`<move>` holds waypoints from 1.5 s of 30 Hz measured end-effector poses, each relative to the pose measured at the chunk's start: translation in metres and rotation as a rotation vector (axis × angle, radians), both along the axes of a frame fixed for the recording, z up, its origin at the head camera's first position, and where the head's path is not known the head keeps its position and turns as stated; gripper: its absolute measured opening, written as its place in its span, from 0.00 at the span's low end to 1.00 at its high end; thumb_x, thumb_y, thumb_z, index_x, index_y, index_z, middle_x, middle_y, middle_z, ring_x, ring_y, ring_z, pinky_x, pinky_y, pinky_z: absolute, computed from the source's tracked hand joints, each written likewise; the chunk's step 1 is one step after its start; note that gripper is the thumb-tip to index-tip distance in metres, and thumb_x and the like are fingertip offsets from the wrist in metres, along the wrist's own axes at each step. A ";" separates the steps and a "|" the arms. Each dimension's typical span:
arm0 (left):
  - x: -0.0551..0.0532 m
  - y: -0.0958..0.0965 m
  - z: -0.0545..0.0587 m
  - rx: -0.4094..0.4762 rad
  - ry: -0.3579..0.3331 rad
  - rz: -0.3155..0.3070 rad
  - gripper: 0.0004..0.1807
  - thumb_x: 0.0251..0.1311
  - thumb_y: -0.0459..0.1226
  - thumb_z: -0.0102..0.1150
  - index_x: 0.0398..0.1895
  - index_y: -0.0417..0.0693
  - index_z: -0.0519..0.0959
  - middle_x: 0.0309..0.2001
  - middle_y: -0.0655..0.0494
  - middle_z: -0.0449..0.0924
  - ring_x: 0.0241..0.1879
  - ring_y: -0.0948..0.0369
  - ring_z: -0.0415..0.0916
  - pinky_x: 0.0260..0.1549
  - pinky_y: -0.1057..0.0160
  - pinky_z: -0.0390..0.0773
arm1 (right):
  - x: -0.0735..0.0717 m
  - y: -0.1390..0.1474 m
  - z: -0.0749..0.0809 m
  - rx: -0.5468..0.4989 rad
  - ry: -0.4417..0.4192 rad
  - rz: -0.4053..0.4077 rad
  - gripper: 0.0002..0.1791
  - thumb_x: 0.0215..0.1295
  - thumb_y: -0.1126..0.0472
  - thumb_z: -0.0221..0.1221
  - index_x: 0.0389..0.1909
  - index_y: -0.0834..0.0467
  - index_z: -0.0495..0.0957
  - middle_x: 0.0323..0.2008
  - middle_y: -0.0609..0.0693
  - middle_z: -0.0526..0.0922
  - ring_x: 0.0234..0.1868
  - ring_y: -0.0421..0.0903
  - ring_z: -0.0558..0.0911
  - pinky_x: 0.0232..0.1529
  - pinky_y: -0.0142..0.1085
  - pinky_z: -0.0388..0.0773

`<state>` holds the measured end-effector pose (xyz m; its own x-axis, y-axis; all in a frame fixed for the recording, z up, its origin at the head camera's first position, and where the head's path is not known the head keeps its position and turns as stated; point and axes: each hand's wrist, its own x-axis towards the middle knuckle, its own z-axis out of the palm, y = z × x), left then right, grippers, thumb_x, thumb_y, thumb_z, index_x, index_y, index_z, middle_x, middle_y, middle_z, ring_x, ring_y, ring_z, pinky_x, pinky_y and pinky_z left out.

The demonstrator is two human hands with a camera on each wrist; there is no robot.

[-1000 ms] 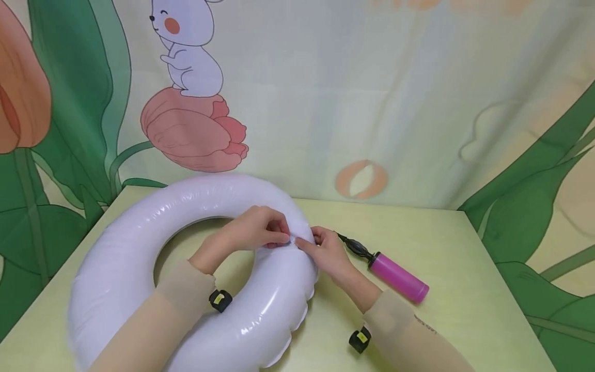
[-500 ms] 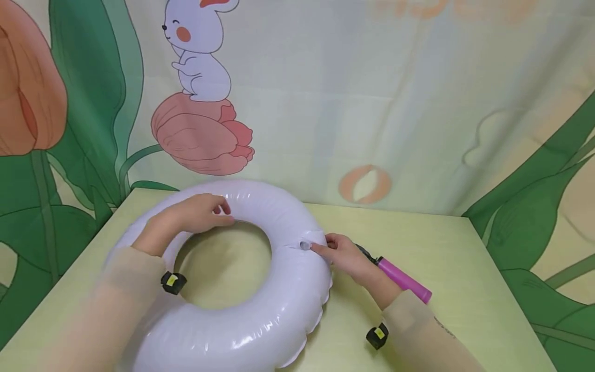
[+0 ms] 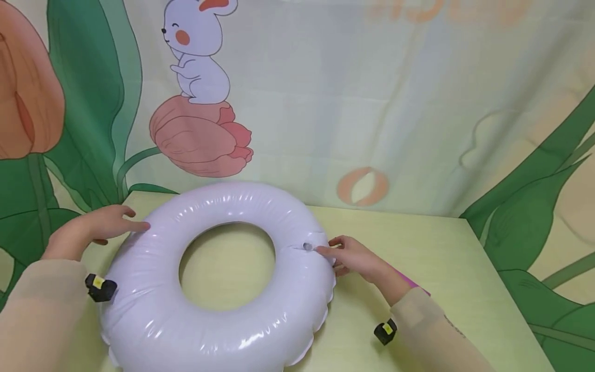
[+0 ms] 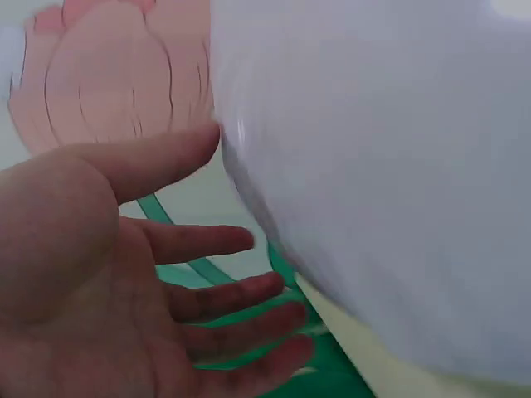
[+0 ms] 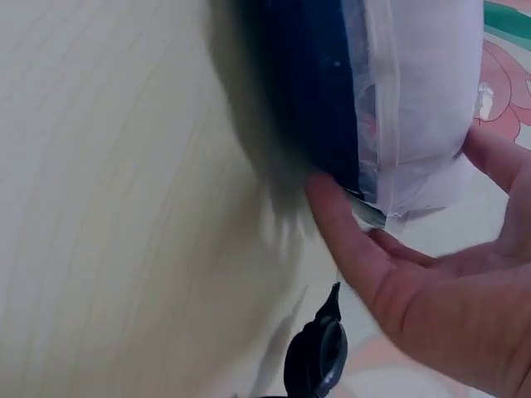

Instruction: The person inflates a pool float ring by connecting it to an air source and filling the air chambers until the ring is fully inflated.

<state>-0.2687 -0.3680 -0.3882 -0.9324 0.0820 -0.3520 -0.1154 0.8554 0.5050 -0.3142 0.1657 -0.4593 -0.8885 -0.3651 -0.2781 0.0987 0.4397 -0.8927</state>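
A white inflatable swim ring (image 3: 232, 336) lies on the table, plump and glossy, with a clear valve (image 3: 307, 246) on its right upper side. My left hand (image 3: 99, 225) is at the ring's left outer edge, thumb tip against the white vinyl. Its fingers are spread and fairly straight in the left wrist view. At the opposite edge, close to the valve, is my right hand (image 3: 355, 256). Its thumb touches the ring's upper side while the other fingers reach out along the lower side, seen in the right wrist view, where the ring's underside shows dark blue.
A hand pump lies right of the ring, its pink barrel (image 3: 409, 279) mostly hidden behind the right forearm; its black end (image 5: 317, 352) shows in the right wrist view. Behind the pale yellow table (image 3: 446, 248) hangs a printed curtain (image 3: 297, 103) with a rabbit and tulips.
My left hand has left the valve area and crossed the ring to its left outer edge. The right hand stays by the valve, having shifted slightly right, and the ring now lies a little further right.
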 end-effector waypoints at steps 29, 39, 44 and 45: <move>0.013 -0.043 -0.010 0.403 0.049 -0.015 0.44 0.75 0.43 0.57 0.78 0.28 0.43 0.69 0.27 0.58 0.54 0.52 0.77 0.50 0.46 0.81 | -0.006 0.016 0.038 -0.189 0.172 0.012 0.37 0.66 0.54 0.71 0.71 0.63 0.68 0.63 0.60 0.77 0.50 0.53 0.84 0.37 0.45 0.84; 0.016 -0.046 0.008 0.341 0.240 0.029 0.43 0.75 0.41 0.58 0.77 0.26 0.45 0.70 0.25 0.55 0.43 0.77 0.75 0.42 0.64 0.82 | 0.003 0.020 0.069 -0.296 0.269 0.075 0.35 0.70 0.62 0.66 0.75 0.63 0.65 0.70 0.59 0.71 0.61 0.58 0.79 0.46 0.48 0.84; 0.015 -0.048 0.013 0.360 0.302 0.043 0.42 0.74 0.40 0.60 0.79 0.33 0.48 0.67 0.51 0.64 0.47 0.80 0.71 0.42 0.69 0.78 | 0.003 0.022 0.077 -0.377 0.317 0.067 0.36 0.68 0.69 0.65 0.75 0.64 0.64 0.69 0.60 0.72 0.61 0.58 0.79 0.48 0.48 0.83; 0.015 -0.048 0.014 0.360 0.319 0.047 0.42 0.73 0.40 0.61 0.79 0.35 0.49 0.65 0.58 0.64 0.48 0.80 0.70 0.41 0.70 0.77 | 0.003 0.022 0.079 -0.394 0.330 0.063 0.36 0.68 0.70 0.65 0.75 0.64 0.64 0.69 0.60 0.72 0.61 0.58 0.79 0.49 0.48 0.83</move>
<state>-0.2533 -0.4157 -0.3738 -0.9949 0.1011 -0.0044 0.0593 0.6170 0.7847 -0.3111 0.1874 -0.3805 -0.8784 -0.4418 0.1822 -0.2317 0.0603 -0.9709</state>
